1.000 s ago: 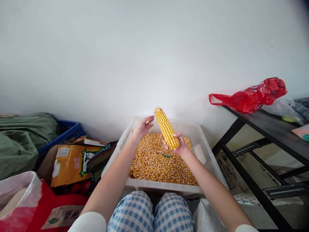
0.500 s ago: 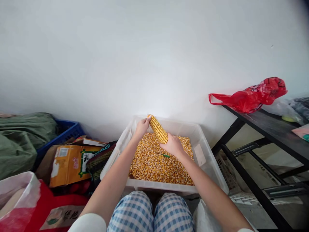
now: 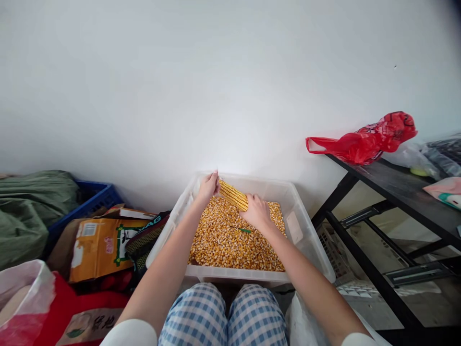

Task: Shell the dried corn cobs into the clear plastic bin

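A yellow corn cob (image 3: pixel 232 194), its rows of kernels showing, slants above the bin between my hands. My right hand (image 3: pixel 256 211) is wrapped round its lower right end. At the upper left end is my left hand (image 3: pixel 209 186), its fingers pinched together over the tip, which they hide. Below lies a deep layer of loose corn kernels (image 3: pixel 230 245) in a translucent plastic bin (image 3: pixel 309 240). On the kernels, just under my right hand, rests a small green tool (image 3: pixel 245 230) with a thin dark shaft.
Left of the bin are a mesh bag (image 3: pixel 149 240), an orange cardboard box (image 3: pixel 103 247), a blue crate (image 3: pixel 103 194) and a red-and-white sack (image 3: pixel 72 298). At right stands a black-framed table (image 3: pixel 403 187) with a red plastic bag (image 3: pixel 370 139). A white wall rises behind.
The cob has tilted flatter, its tip end dropping lower. My left hand has shifted slightly left with its fingers now curled upright at the tip. My right hand keeps its grip.
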`<control>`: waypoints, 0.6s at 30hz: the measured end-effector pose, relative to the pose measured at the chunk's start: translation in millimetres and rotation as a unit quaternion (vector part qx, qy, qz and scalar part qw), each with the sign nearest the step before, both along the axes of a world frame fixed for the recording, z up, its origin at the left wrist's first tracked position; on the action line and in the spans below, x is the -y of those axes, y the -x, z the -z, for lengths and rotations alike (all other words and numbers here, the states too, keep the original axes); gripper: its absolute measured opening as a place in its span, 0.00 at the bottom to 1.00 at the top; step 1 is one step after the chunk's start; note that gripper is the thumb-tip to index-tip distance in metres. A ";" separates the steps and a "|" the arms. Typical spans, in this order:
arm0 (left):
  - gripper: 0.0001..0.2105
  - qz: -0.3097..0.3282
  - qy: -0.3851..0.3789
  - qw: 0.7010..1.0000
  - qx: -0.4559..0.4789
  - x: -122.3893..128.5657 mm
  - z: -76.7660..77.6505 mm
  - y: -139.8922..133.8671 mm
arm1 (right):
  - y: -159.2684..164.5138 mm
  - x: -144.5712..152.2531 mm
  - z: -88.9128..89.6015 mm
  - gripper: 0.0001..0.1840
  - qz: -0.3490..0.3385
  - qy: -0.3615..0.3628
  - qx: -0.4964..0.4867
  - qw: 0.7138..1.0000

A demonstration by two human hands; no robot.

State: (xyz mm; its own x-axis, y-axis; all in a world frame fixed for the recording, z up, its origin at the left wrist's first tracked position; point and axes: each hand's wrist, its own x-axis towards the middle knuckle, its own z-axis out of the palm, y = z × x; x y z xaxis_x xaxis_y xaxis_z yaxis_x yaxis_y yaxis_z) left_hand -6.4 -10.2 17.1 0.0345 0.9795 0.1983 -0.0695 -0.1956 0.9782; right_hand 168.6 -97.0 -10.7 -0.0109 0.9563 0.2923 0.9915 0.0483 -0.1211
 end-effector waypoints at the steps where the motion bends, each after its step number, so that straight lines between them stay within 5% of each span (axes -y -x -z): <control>1: 0.19 -0.056 -0.018 0.997 -0.059 -0.5 1.4 2.2 | -1.0 0.3 -0.5 0.28 -0.007 -0.016 0.017 1.000; 4: 0.16 -0.184 -0.027 0.958 -0.219 -4.5 9.0 10.7 | -5.0 1.4 -2.6 0.30 -0.030 -0.054 0.056 0.996; 8: 0.11 -0.103 0.009 0.950 -0.294 -11.5 24.8 14.1 | -9.0 2.4 -3.3 0.31 -0.045 -0.071 0.089 0.992; 14: 0.11 -0.135 -0.038 0.954 -0.265 -23.6 43.5 -0.2 | -10.8 1.2 -1.9 0.31 -0.041 -0.051 0.098 0.993; 18: 0.15 -0.126 0.006 0.986 -0.110 -25.9 40.7 -3.1 | -11.8 0.3 -1.0 0.30 -0.038 -0.061 0.095 0.993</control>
State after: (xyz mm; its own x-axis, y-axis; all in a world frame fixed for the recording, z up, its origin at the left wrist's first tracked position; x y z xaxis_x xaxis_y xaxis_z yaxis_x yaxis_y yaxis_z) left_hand -3.4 15.6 -23.7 -0.1687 0.9647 0.2022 0.1935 -0.1687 0.9665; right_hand 180.4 -97.3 -9.7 -0.1469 0.9086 0.3911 0.9889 0.1258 0.0791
